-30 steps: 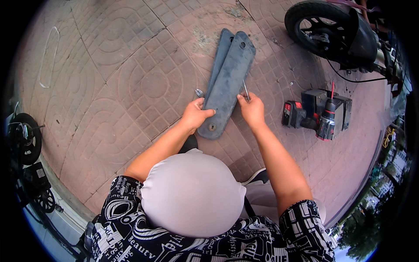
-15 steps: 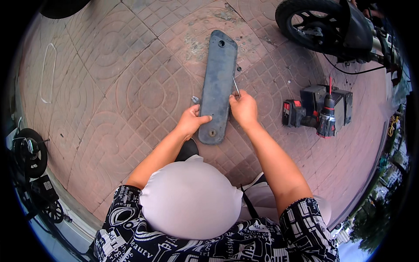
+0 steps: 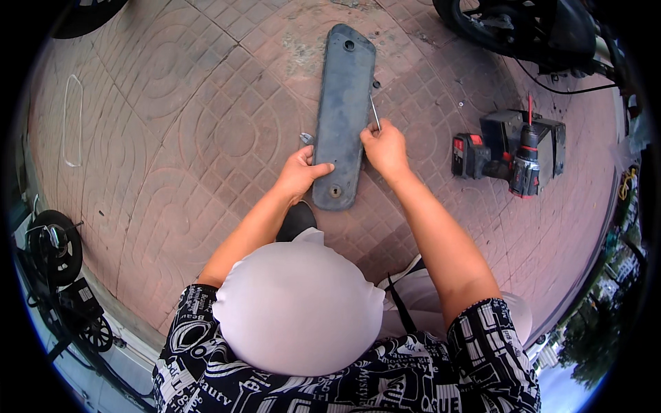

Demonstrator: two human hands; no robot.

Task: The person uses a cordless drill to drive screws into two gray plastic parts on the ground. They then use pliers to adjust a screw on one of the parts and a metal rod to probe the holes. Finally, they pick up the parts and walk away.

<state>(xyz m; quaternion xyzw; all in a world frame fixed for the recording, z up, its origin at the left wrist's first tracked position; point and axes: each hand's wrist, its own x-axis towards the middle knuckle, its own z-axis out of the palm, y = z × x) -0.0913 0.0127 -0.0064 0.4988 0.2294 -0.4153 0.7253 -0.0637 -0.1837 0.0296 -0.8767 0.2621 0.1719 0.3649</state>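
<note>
A long dark grey panel [image 3: 344,110] lies lengthwise before me, with a hole near each end. My left hand [image 3: 299,172] grips its left edge near the lower end, thumb on top. My right hand [image 3: 382,148] is closed on a thin metal rod [image 3: 374,110] beside the panel's right edge, its thumb at that edge. A small silver metal piece [image 3: 307,138] shows just left of the panel, and a small dark ring [image 3: 376,85] sits by its upper right.
A cordless drill [image 3: 523,172] rests against dark boxy units [image 3: 502,125] on the right. A black wheel assembly [image 3: 558,41] stands upper right, another wheel [image 3: 55,255] at left, a tyre [image 3: 89,17] upper left. A white loop [image 3: 72,120] lies on the paving [image 3: 186,138].
The two fanned-out panels now line up, so only the top one shows clearly. It has turned more upright, both hands moving with it. The head view has shifted slightly.
</note>
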